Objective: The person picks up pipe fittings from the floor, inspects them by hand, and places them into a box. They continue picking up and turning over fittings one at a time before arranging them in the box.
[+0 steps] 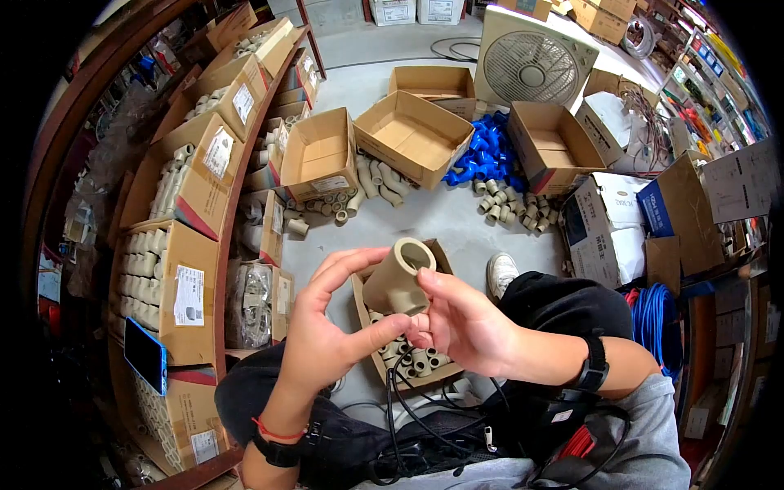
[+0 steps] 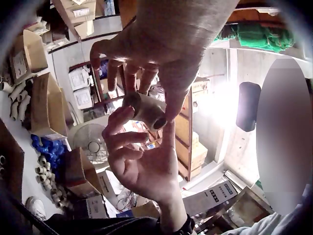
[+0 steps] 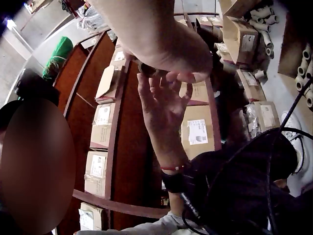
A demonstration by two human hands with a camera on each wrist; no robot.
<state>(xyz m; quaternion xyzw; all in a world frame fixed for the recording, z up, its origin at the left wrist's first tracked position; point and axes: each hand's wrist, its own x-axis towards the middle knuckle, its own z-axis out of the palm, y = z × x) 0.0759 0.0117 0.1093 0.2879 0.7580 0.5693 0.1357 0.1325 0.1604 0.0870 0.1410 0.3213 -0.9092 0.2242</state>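
A beige-grey plastic pipe tee (image 1: 389,286) is held up at chest height between both hands, its wide open end tilted up towards the head camera. My right hand (image 1: 474,327) pinches it, thumb on the upper rim and fingertips low on its body. From the other side my left hand (image 1: 331,314) holds it, thumb along the bottom and fingers reaching behind. In the left wrist view the tee (image 2: 146,110) shows two openings; the right wrist view hides most of it behind the right hand (image 3: 171,56). Below lies a cardboard box (image 1: 360,298) of small fittings (image 1: 420,361).
Shelves of boxed fittings (image 1: 147,269) line the left, with a phone (image 1: 145,357) at their edge. Ahead are open cartons (image 1: 412,135), blue fittings (image 1: 488,147), loose beige fittings (image 1: 500,202) and a fan (image 1: 535,65). Black cables (image 1: 400,400) hang across the lap.
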